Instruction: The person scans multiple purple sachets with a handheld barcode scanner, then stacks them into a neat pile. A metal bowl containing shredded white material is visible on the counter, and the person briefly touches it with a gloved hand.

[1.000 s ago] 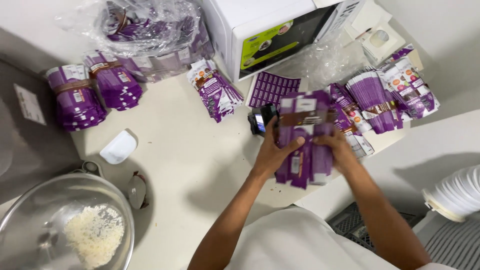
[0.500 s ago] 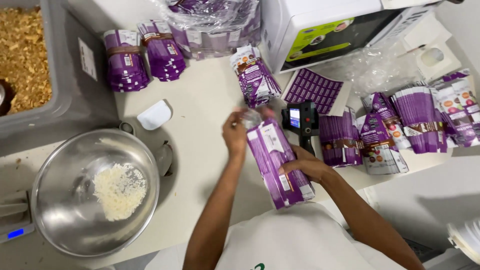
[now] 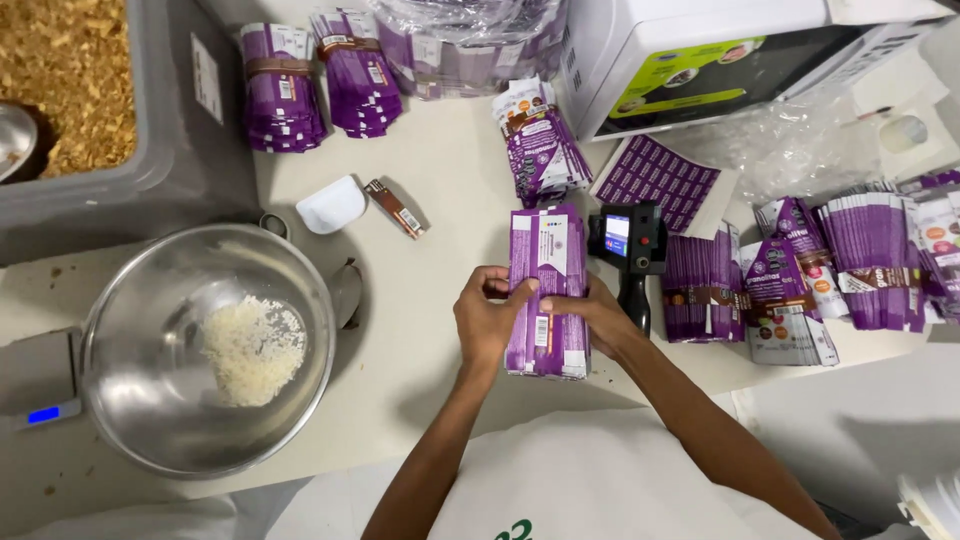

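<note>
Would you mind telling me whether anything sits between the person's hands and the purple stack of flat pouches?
Nothing visible does. The left hand and right hand both grip the purple stack of flat pouches directly, fingers on its face. The black handheld device lies beside it, on the right.

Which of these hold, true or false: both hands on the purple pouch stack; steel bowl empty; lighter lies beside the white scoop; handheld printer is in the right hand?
1. Both hands, left hand and right hand, hold the pouch stack. True.
2. The bowl is empty. False: it holds white grains.
3. The lighter lies beside the scoop. True.
4. The printer is in the right hand. False: it rests on the table, beside the stack.
</note>
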